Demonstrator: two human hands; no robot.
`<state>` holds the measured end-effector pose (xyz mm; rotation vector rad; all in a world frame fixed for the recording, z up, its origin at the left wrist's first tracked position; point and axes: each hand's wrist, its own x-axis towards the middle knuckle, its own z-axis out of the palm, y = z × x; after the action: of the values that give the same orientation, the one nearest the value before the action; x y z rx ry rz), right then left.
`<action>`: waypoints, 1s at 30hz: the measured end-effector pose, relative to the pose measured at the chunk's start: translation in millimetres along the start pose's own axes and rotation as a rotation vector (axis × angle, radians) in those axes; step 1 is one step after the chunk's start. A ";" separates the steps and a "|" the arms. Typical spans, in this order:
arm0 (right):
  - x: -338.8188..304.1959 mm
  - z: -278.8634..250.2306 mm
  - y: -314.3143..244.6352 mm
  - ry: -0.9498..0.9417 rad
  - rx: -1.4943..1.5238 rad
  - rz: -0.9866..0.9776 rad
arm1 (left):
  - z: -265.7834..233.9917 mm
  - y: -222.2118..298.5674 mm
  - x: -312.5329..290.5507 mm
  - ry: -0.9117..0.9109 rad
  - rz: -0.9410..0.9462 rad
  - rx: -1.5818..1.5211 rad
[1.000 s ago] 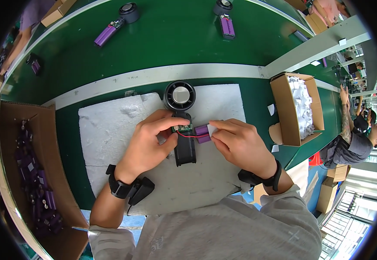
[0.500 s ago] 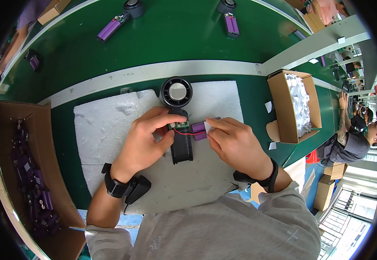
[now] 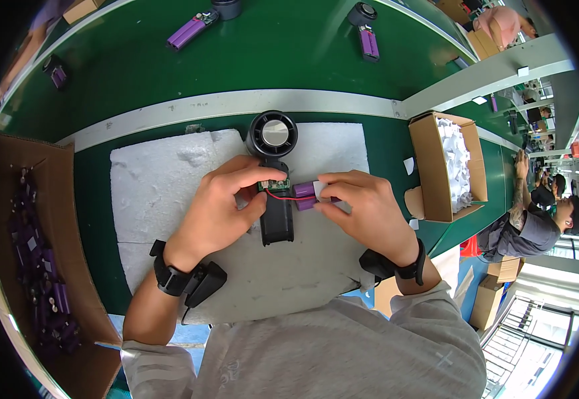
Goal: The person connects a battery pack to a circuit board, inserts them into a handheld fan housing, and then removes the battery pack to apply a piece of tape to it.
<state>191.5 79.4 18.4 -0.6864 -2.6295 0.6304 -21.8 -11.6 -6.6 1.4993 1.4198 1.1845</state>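
Observation:
A black handheld fan (image 3: 277,223) lies on the white foam sheet with its round head (image 3: 273,134) pointing away from me. A small green circuit board (image 3: 277,186) sits in the open upper part of the handle. My left hand (image 3: 219,209) grips at the board, index fingertip on its top edge and thumb at the handle's left side. Just right of the handle, my right hand (image 3: 372,213) pinches the end of a purple battery pack (image 3: 304,195), where a white patch (image 3: 318,189) shows. A red wire (image 3: 281,197) runs between board and pack.
On my left stands a cardboard box (image 3: 93,266) of purple battery packs. A second box (image 3: 434,173), holding white paper pieces, is at the right. Beyond the pale rail (image 3: 236,103), several fan units with purple packs (image 3: 369,45) lie on the green surface. Other people sit at the far right.
The fan units beyond the rail have shifted rightward. My right thumb and fingers have changed their pinch slightly on the battery pack's end. My left hand holds nearly the same place.

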 end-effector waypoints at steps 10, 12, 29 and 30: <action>4.0 -0.3 6.0 -0.076 0.066 0.013 | 1.4 0.1 2.1 0.014 -0.009 -0.005; 3.2 -4.8 12.5 -0.094 0.145 0.079 | 1.1 0.5 2.6 0.007 -0.020 -0.005; 14.8 -4.5 17.1 -0.073 0.354 0.095 | 0.1 -2.5 -0.4 -0.018 -0.098 -0.015; 13.9 0.7 15.6 -0.084 0.374 0.096 | 2.0 -3.1 1.1 -0.015 -0.081 -0.030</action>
<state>185.6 98.8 13.1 -0.6828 -2.4593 1.1641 -20.8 -9.9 -10.0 1.4143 1.4335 1.1378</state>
